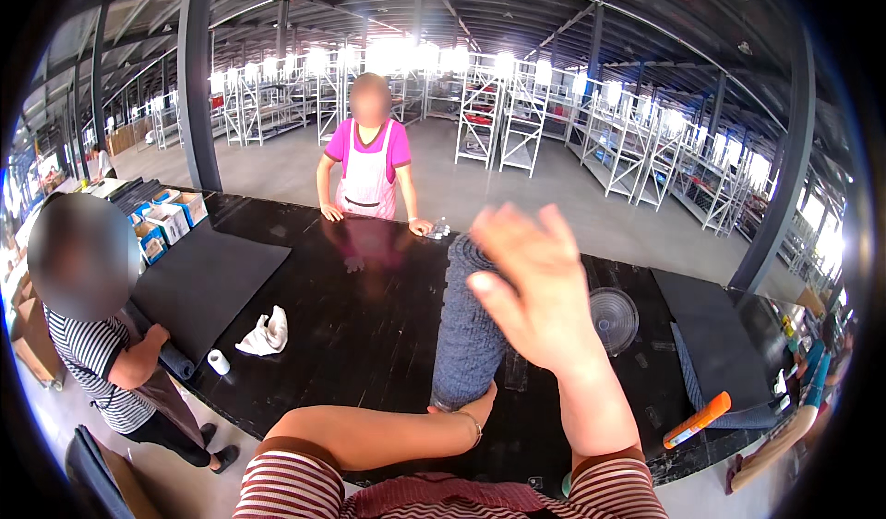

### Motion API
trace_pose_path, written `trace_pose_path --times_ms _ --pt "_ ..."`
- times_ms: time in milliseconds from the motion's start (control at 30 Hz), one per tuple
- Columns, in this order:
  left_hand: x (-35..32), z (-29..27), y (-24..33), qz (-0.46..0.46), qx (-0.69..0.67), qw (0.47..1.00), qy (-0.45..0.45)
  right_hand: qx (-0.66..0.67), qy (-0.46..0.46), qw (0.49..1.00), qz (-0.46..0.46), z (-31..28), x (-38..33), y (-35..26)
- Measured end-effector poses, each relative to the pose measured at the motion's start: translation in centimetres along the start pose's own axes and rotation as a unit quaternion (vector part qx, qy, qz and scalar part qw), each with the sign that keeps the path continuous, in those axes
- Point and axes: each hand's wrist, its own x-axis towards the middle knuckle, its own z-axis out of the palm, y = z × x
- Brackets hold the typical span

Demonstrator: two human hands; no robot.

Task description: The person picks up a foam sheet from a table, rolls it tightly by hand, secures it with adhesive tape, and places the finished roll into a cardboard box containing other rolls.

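A dark blue-grey rolled mat with a ribbed, fluffy surface is held up over the black table, its spiral end at the top. My left hand grips its lower end, with most of the fingers hidden behind the roll. Beside the upper end, my right hand is raised with fingers and thumb spread, slightly blurred. It overlaps the roll's right edge in the view; whether it touches the mat, I cannot tell. Nothing shows in that hand.
On the black table lie a white cloth, a white roll, a clear round disc, an orange tube and dark sheets. One person stands across the table; another works at the left with a rolled mat.
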Motion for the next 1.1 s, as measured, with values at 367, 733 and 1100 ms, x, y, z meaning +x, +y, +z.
trace_pose_path --times_ms 367,733,1100 --pt "0.1 1.2 -0.8 -0.007 -0.014 1.000 0.002 0.264 -0.050 0.956 0.122 0.9 -1.8 2.4" --pt "-1.1 16.7 -3.0 -0.136 -0.355 0.915 0.132 0.396 -0.023 0.753 0.524 3.3 -25.9 8.2" --pt "-7.1 29.1 2.3 -0.057 -0.951 0.225 0.204 0.374 -0.114 0.644 0.657 6.6 -37.7 5.4"
